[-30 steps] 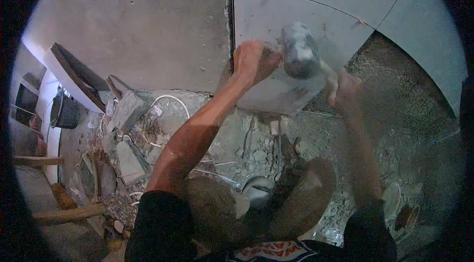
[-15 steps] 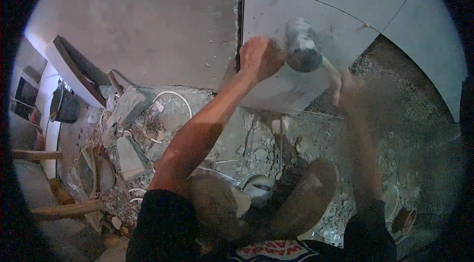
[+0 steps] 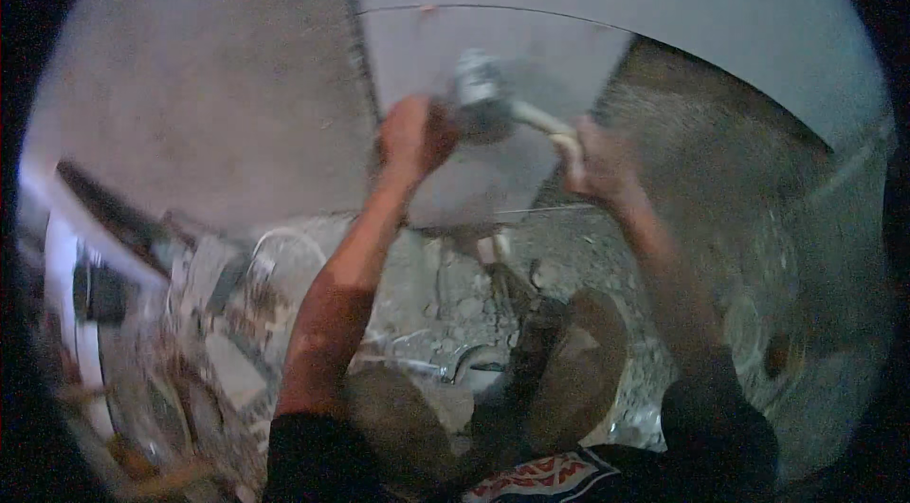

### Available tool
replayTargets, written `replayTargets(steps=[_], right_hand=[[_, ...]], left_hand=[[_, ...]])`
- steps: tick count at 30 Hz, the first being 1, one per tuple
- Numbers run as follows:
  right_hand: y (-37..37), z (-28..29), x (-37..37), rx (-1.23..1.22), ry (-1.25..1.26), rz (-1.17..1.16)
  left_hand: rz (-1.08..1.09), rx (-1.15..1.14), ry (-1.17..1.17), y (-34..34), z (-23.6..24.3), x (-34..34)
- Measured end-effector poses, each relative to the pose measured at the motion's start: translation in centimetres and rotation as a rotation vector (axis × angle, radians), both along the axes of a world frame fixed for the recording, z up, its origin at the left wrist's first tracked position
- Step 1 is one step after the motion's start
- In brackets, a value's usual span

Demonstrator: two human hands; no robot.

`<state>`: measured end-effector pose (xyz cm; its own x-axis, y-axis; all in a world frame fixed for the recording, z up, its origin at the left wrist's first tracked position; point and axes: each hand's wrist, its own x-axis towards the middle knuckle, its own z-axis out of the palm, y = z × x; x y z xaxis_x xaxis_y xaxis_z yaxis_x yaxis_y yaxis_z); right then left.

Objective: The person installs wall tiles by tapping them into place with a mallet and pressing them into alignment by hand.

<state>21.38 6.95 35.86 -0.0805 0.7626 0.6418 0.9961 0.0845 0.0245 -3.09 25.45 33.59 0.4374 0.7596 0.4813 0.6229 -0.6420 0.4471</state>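
Note:
A rubber mallet (image 3: 483, 105) with a dark and whitish head and a pale handle is in my right hand (image 3: 602, 162), whose fingers wrap round the handle. Its head, smeared by motion, is over a light grey tile (image 3: 512, 176). My left hand (image 3: 415, 138) is closed at the tile's left edge, just left of the mallet head. What its fingers grip, if anything, is hidden. A thin seam with a small orange spacer (image 3: 427, 7) in it parts this tile from the one beyond.
Right of the tile lies a rough dark patch (image 3: 701, 114). A plain grey cement surface (image 3: 209, 76) spreads on the left. Rubble (image 3: 464, 299) covers the ground by my knees, with a pale cable (image 3: 284, 236) in it. A dark bucket (image 3: 100, 290) stands far left.
The view has swung, so the tile and both hands appear further left. The mallet head sits nearer my left hand's level, and my right hand keeps its grip on the handle.

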Motion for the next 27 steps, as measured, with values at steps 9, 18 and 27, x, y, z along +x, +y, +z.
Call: replayTargets(steps=[9,18,27], right_hand=[[-1.9,1.9,0.5,-0.150,0.153,-0.211],[-8.5,-6.8,1.4,-0.033,0.418,-0.221],[-26.7,-24.0,6.8,-0.547,0.760,-0.942]], left_hand=[[-0.235,0.030,-0.156,-0.9,1.3,2.4],[-0.038,-0.224,-0.201,-3.4,3.7,2.1],[-0.032,-0.280,-0.043,-0.6,2.9,2.5]])
